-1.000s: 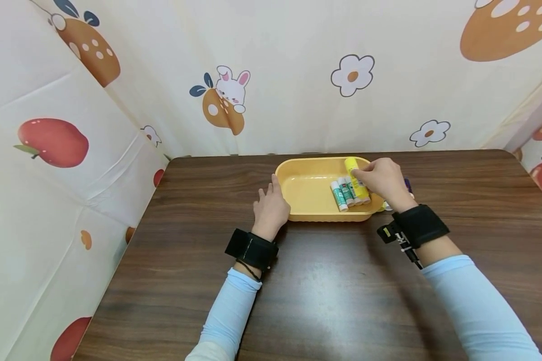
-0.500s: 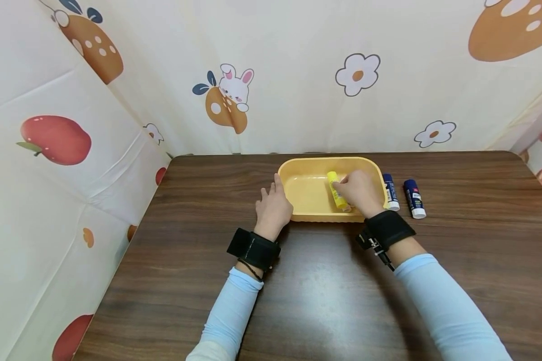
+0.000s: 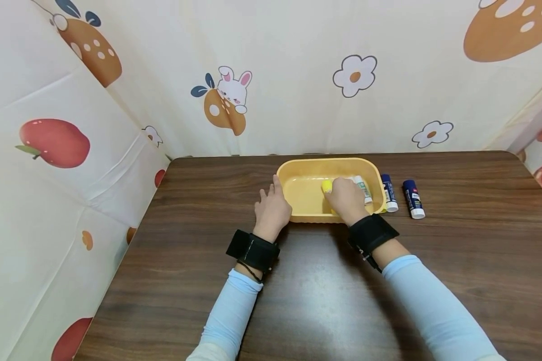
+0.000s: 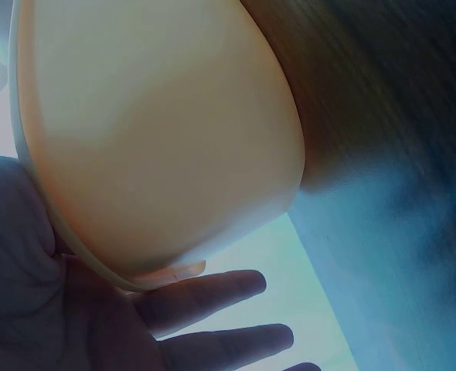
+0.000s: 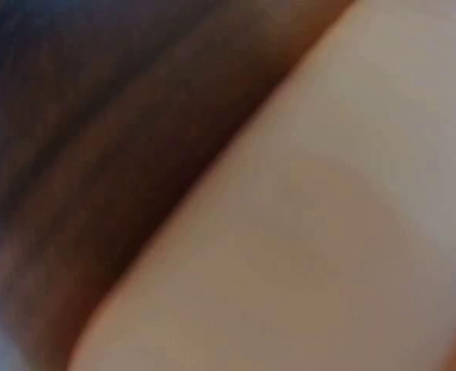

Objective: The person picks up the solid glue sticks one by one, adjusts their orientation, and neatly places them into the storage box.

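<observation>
In the head view a shallow yellow tray [image 3: 302,193] lies near the table's back edge. My left hand [image 3: 272,210] rests against its left end, fingers straight. The left wrist view shows those fingers [image 4: 228,348] spread along the outside of the tray wall [image 4: 174,139]. Inside the tray, my right hand [image 3: 347,200] pinches a yellow glue stick [image 3: 327,186]; the hand covers most of it. Right of that hand lie green-and-white glue sticks [image 3: 362,188], partly hidden. The right wrist view holds only the blurred tray wall [image 5: 290,232], without the hand.
Two dark blue glue sticks with white ends stand out on the table right of the tray: one [image 3: 389,193] right by its rim, another [image 3: 414,199] farther right. A bit of yellow [image 3: 383,208] shows at the tray's right corner. A patterned curtain [image 3: 293,100] hangs behind the table.
My right hand has moved left and lower within the tray with the yellow glue stick, uncovering the blue glue sticks at right. The left hand has stayed at the tray's left end.
</observation>
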Tool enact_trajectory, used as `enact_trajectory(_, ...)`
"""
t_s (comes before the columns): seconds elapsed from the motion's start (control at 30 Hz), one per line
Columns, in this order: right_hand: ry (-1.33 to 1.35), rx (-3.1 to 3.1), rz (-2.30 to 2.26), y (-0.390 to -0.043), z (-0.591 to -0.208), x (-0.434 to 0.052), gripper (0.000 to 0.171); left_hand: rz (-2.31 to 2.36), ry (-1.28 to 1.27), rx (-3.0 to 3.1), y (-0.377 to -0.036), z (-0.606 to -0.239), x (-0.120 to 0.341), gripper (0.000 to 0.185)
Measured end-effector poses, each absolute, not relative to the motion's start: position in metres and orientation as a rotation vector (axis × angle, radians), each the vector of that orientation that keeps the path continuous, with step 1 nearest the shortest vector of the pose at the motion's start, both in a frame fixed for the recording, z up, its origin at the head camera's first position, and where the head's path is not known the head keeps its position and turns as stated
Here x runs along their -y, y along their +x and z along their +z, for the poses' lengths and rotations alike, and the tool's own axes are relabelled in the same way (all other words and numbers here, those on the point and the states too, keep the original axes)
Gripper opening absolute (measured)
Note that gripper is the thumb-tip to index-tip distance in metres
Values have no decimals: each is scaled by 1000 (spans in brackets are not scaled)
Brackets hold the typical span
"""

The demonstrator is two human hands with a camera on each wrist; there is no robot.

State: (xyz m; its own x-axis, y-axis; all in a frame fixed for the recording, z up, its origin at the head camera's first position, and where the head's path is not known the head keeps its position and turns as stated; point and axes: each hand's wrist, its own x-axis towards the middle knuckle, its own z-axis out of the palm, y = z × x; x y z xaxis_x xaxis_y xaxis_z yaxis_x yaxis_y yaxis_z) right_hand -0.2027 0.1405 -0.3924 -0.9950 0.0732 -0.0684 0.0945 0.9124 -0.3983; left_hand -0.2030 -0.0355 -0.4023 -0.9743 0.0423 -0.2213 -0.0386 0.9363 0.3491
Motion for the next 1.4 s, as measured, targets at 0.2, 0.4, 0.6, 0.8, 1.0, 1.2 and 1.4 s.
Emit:
enact_trajectory(0.2,153,-3129,-650,-197,-375,-161,36,524,3,-2869,-203,-401,35,70)
enact_trajectory(0.4,322,-3203,-695,-192,-358,-207,35,533,-2,-2864,-202,-400,35,69)
enact_trajectory(0.6,510,-3160,-686,-185,-367,-258,39,542,4,-2863,-202,-401,35,69)
enact_trajectory(0.8,552,-3097,-668,-175,-385,-287,41,545,2,-2872,-203,-401,35,68)
enact_trajectory(1.0,564,-2994,-645,-172,-394,-296,43,560,-14,-2856,-202,-401,35,69)
enact_trajectory(1.2,582,-2906,-637,-172,-397,-299,40,573,-20,-2840,-201,-400,35,69)
enact_trajectory(1.4,544,-2931,-704,-169,-393,-300,43,564,-20,-2837,-201,-399,35,69)
